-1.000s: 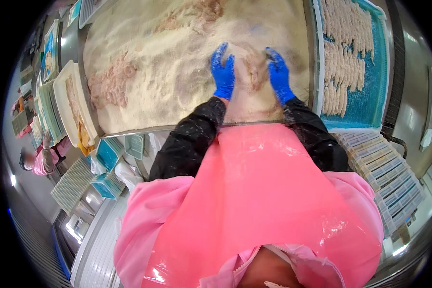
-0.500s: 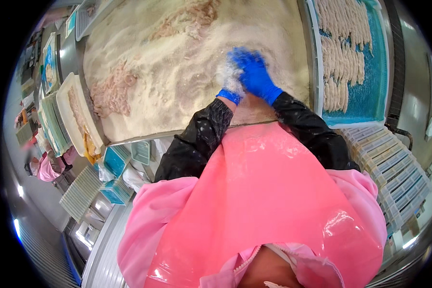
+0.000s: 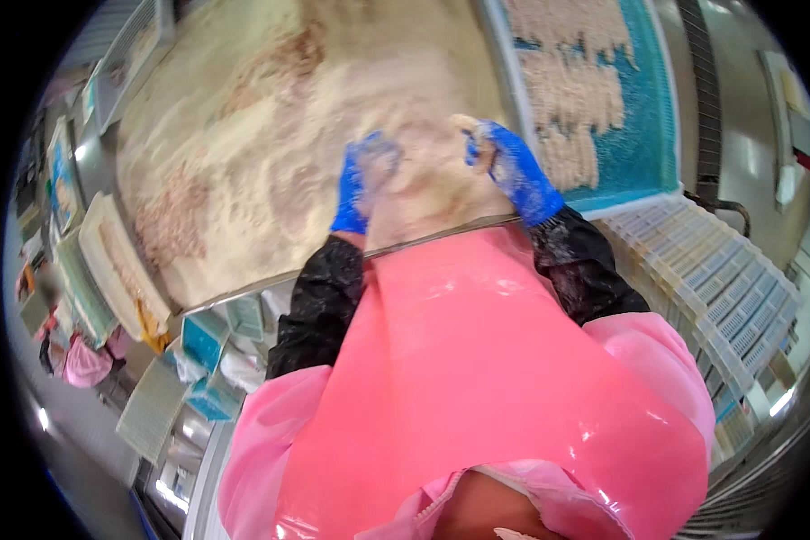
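While dusted in breadcrumbs (image 3: 270, 171), left hand (image 3: 362, 180) curled loosely above the heap, right hand (image 3: 504, 166) pinching what looks like a breaded strip (image 3: 470, 126).

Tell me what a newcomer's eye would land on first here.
The glossy pink apron fills the lower middle. Above it, the left hand and right hand, both in blue gloves dusted with crumbs, work in a wide bed of pale breadcrumbs. At upper right, a teal mesh tray carries rows of coated pieces.
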Motion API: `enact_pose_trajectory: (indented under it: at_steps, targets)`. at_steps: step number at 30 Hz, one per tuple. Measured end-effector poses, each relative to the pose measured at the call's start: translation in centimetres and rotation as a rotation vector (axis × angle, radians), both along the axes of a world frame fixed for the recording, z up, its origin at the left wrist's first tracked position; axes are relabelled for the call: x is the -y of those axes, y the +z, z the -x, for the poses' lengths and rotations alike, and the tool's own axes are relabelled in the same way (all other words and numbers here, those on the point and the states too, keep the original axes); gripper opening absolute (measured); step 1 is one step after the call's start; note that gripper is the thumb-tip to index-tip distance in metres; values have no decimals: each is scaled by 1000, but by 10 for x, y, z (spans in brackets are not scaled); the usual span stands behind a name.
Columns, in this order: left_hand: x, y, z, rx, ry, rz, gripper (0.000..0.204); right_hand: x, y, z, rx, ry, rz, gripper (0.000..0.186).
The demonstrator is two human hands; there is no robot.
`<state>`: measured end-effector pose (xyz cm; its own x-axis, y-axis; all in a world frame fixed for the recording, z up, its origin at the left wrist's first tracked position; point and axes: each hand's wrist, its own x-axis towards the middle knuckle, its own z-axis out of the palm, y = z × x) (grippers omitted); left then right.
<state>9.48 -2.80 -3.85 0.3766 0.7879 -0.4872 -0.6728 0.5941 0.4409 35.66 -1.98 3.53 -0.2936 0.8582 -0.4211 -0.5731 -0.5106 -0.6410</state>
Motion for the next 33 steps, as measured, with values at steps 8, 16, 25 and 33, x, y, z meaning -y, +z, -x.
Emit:
enact_pose_trajectory:
  at_steps: [8,16,25,33]
  targets:
    - [-14,-10,4,-398,23,122,56,-28,12,-245,1250,-317,-205,30]
    - [-7,-7,1,-501,68,82,54,-75,-19,-289,1728,73,-337,33]
    - [24,3,34,-736,127,-28,42,-71,-13,-296,1776,68,-502,39]
    - [14,29,84,-900,0,-6,38,-127,-27,18,1178,114,-1122,41]
